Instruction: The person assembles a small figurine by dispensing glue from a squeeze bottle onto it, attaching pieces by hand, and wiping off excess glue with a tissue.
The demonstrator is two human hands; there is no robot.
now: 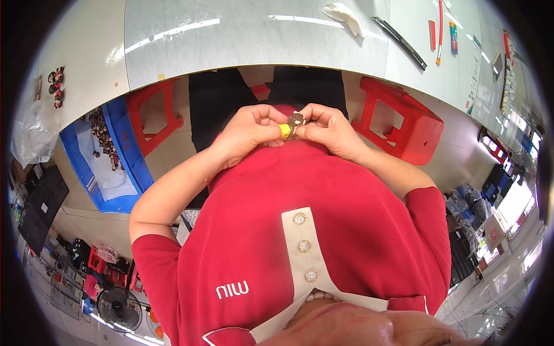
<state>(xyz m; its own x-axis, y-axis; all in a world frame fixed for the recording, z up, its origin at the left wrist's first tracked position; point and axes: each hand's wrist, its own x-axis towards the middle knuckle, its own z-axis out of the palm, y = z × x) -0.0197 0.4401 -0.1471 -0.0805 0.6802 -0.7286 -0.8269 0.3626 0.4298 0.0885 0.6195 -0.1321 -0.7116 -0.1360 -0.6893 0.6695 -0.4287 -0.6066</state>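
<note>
In front of my belly both hands meet around a small dark brown piece with white patches [297, 119]. My left hand [254, 130] is closed, its thumb and fingers pinched at the piece's left side. A bright yellow bit [284, 131] shows at the left fingertips; whether it is a finger wrap or part of the piece I cannot tell. My right hand [326, 130] pinches the piece from the right, thumb below and index finger above. The fingers partly cover it.
The grey-white table [242, 49] ahead bears a white cloth-like item [345, 18], a black bar [400, 43], a red-handled brush [440, 34] and a tube [453, 38]. Red stools [398, 121] stand below. A blue bin [130, 144] holds dark beaded pieces [103, 135] at left.
</note>
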